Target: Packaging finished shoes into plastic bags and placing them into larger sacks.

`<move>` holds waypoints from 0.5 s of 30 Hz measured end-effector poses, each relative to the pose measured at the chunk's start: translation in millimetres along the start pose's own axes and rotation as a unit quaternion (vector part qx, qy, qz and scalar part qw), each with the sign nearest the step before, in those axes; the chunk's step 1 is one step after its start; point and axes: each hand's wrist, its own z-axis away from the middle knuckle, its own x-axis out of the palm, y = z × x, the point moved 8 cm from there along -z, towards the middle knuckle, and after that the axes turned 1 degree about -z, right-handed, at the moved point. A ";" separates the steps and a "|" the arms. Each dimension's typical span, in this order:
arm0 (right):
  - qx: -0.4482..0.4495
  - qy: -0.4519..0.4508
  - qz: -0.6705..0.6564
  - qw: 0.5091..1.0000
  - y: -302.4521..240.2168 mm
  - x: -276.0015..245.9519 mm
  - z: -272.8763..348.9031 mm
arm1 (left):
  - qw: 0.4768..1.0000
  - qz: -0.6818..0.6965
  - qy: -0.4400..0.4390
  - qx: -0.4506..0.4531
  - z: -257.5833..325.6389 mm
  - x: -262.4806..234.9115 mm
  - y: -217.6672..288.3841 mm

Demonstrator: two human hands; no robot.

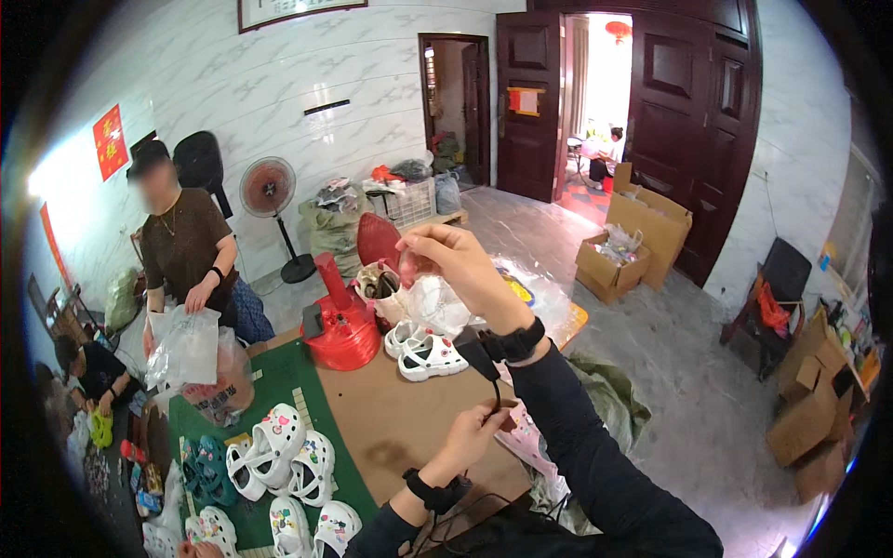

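My right hand [470, 274] is raised over the far side of the table, its thumb and fingertips pinched together. What it holds, if anything, I cannot make out; a dark red pointed piece [379, 240] and clear plastic show right behind it. Lower down, my left hand [468, 439] has thumb and forefinger pressed together beside a pink patterned item [524, 432]; what lies between them is hidden. Beyond my hands sit white clogs [433, 358] with dark insides and a red plastic canister-like thing [341, 325] with an upright handle.
White clogs with colourful charms [277, 442] and dark teal clogs [206, 468] stand on a green mat [270, 377] at left. A person [191, 242] across the table handles a clear plastic bag [183, 349]. Behind are a standing fan [268, 191] and cardboard boxes [651, 223].
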 end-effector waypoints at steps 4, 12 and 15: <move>-0.041 -0.023 -0.042 0.998 18.7 17.0 7.9 | 0.994 0.076 0.007 -0.084 2.4 -7.2 1.1; 0.003 0.006 -0.169 0.986 36.1 19.3 32.7 | 0.952 0.268 0.107 0.101 5.7 -50.0 30.0; 0.059 0.017 -0.254 0.965 69.5 31.0 35.9 | 0.958 0.236 0.149 0.065 9.3 -58.8 27.5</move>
